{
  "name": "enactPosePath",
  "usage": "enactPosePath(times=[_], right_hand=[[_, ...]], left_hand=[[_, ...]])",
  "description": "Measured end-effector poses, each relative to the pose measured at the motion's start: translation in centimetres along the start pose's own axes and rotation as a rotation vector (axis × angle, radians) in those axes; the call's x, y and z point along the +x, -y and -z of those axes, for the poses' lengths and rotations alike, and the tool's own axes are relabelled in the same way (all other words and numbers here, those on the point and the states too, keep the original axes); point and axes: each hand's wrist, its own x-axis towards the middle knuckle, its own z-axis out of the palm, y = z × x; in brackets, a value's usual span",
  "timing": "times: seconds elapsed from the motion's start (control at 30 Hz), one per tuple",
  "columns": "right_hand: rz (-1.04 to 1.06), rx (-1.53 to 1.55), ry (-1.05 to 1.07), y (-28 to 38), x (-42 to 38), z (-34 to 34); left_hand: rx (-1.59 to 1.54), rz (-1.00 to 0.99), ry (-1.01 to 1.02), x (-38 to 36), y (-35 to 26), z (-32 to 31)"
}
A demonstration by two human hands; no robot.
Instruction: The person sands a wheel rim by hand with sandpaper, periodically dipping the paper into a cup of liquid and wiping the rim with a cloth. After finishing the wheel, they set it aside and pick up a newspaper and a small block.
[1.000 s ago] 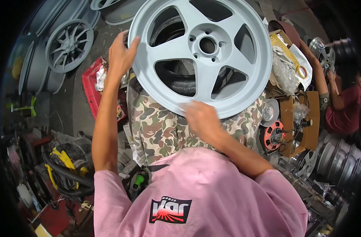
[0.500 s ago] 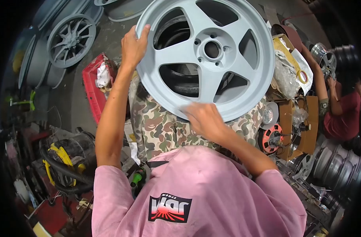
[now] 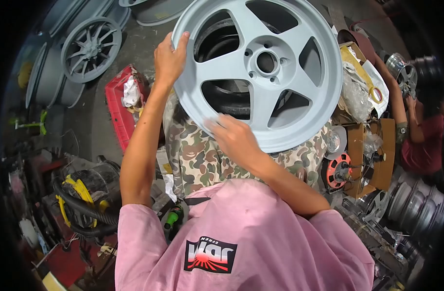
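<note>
A pale grey five-spoke car wheel leans face-up across my lap, over the camouflage trousers. My left hand is closed round its upper left edge, thumb on the front face and fingers behind the rim. On the lower left of the rim lies my right hand, its fingertips smeared by motion. Whether a thin pad or paper is under those fingers cannot be made out. Through the gaps between the spokes a black tyre shows behind the wheel.
Left of me are a red tray, a vacuum hose and more grey wheels. On my right stand a cardboard box, an orange cable reel and stacked rims. Beyond, another person handles a wheel.
My right hand has slid left along the lower rim. My left hand keeps its hold at the upper left, and the whole view has shifted slightly.
</note>
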Motion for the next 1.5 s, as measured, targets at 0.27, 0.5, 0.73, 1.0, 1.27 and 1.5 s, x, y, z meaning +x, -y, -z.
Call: enactPosePath(times=[0.27,0.5,0.73,1.0,1.27,1.5], right_hand=[[-0.071,-0.216,0.184,-3.1,-9.5,8.0],[-0.274,0.152,0.152,-1.2,-0.3,2.3],[-0.744,0.991,-0.023,-4.3,0.7,7.1],[-0.772,1.291,-0.042,-3.9,-2.0,6.8],[-0.175,0.002,0.041,-3.1,-3.3,7.5],[-0.181,-0.218,0.139,-3.8,-5.4,4.6]], left_hand=[[-0.050,0.019,0.042,0.1,0.6,0.3],[-0.024,0.031,0.014,-0.1,0.4,0.4],[-0.024,-0.002,0.020,0.7,0.6,0.3],[-0.036,0.042,0.018,0.4,0.2,0.3],[-0.026,0.014,0.020,0.5,0.6,0.3],[-0.009,0.016,0.039,0.5,0.5,0.5]])
